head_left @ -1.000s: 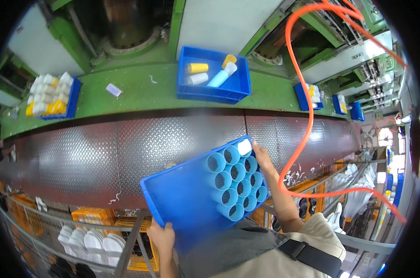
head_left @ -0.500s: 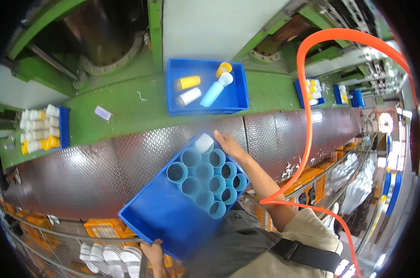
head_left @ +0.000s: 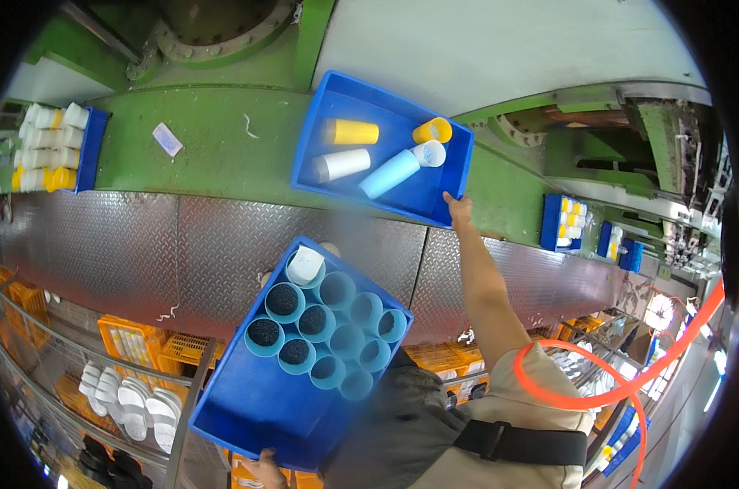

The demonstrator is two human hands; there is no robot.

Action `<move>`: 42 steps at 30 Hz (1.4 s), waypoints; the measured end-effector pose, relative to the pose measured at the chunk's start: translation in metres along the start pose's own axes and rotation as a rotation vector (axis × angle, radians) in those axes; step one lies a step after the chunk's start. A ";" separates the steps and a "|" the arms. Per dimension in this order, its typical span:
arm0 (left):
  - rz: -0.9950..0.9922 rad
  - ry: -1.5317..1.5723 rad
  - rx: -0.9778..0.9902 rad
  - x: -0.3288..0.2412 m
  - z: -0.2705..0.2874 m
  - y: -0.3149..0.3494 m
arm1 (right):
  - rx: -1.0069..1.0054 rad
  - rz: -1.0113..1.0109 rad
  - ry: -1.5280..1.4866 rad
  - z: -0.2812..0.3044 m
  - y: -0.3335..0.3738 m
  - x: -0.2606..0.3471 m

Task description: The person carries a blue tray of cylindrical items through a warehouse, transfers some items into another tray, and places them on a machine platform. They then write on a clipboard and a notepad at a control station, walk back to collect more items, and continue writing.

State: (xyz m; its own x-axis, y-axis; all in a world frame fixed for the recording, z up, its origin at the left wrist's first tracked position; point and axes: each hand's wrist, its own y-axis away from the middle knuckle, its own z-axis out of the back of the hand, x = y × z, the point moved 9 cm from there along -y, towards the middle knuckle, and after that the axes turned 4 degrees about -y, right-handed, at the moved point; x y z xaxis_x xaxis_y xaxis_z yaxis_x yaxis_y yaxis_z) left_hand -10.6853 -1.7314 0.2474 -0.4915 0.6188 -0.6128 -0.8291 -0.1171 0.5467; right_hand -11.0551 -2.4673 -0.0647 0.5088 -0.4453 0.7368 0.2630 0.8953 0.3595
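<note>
My left hand point(head_left: 265, 470) is closed on the bottom edge of a blue tray point(head_left: 251, 411) held tilted in front of my body. Light-blue cups point(head_left: 327, 371) stand packed at its upper end; several hold dark granules, and a white piece point(head_left: 305, 265) sits in the topmost cup. Reaching forward, my right hand point(head_left: 459, 209) grips the near right corner of a second blue tray point(head_left: 306, 143) on the green ledge. Inside that tray lie a yellow cup point(head_left: 355, 132), a white cup point(head_left: 345, 164) and a light-blue cup point(head_left: 390, 174), with another yellow one point(head_left: 432, 130) and a short white one point(head_left: 429, 153).
An orange hose point(head_left: 565, 401) loops by my right arm. Diamond-plate metal point(head_left: 247, 236) runs along the green ledge point(head_left: 215, 138). More trays of cups stand far left point(head_left: 96, 151) and right point(head_left: 551, 222). Below are rails, orange crates point(head_left: 117, 334) and white soles point(head_left: 145, 407).
My right hand has left the near tray's upper edge and taken hold of the ledge tray's corner. That tray has turned clockwise. The near tray has shifted left and turned.
</note>
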 end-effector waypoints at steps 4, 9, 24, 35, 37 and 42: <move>0.054 -0.023 0.012 0.006 -0.005 0.011 | 0.125 -0.087 -0.285 -0.002 0.009 0.004; 0.056 -0.031 0.023 0.009 -0.004 0.009 | 0.135 -0.106 -0.336 0.043 0.027 0.014; -0.001 -0.066 0.104 -0.022 -0.005 -0.010 | -0.141 -0.240 -0.304 0.325 0.105 -0.087; -0.141 -0.047 0.172 -0.041 -0.013 -0.018 | -0.117 -0.225 -0.364 0.230 0.072 -0.108; -0.133 -0.096 0.149 -0.037 -0.010 -0.017 | -0.053 -0.189 -0.369 0.186 0.061 -0.092; -0.116 -0.096 0.159 -0.029 -0.008 -0.012 | 0.044 -0.166 -0.374 0.088 0.042 -0.037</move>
State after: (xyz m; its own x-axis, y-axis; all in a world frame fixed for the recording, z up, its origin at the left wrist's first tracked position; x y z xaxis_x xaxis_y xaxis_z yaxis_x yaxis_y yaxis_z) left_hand -10.6630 -1.7540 0.2536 -0.3614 0.6930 -0.6238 -0.8226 0.0781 0.5633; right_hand -11.1352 -2.4126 -0.0262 0.1270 -0.5564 0.8211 0.2774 0.8148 0.5092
